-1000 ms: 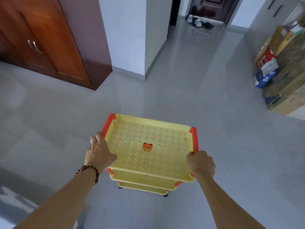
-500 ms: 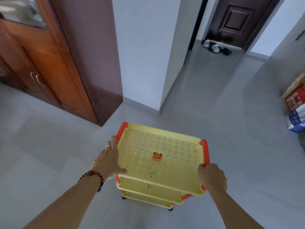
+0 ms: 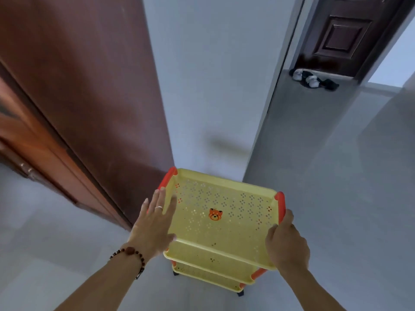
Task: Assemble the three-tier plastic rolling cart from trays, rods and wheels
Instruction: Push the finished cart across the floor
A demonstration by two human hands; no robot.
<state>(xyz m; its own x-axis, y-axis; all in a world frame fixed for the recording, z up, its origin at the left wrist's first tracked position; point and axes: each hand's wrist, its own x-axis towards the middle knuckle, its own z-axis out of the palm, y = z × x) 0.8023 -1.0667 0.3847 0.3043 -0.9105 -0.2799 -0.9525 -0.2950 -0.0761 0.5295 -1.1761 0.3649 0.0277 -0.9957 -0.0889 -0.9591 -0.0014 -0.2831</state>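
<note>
The yellow three-tier cart (image 3: 224, 225) stands upright on the grey floor, with orange corner pieces (image 3: 280, 203) and a small orange bear face (image 3: 215, 214) in its top tray. Two lower trays (image 3: 213, 261) show beneath the top one, and a dark wheel (image 3: 240, 293) peeks out at the bottom right. My left hand (image 3: 155, 223) lies flat with straight fingers over the top tray's left rim. My right hand (image 3: 286, 241) grips the top tray's right rim near the front corner.
A white wall corner (image 3: 208, 108) rises right behind the cart. A dark wooden cabinet (image 3: 78, 97) stands to the left. Down the corridor to the right, shoes (image 3: 312, 79) lie before a dark door (image 3: 345, 34). Grey floor (image 3: 336, 176) stretches to the right.
The cart has rolled forward up to the wall corner. My left hand has let go of the left rim and now lies flat with straightened fingers. My right hand keeps its grip.
</note>
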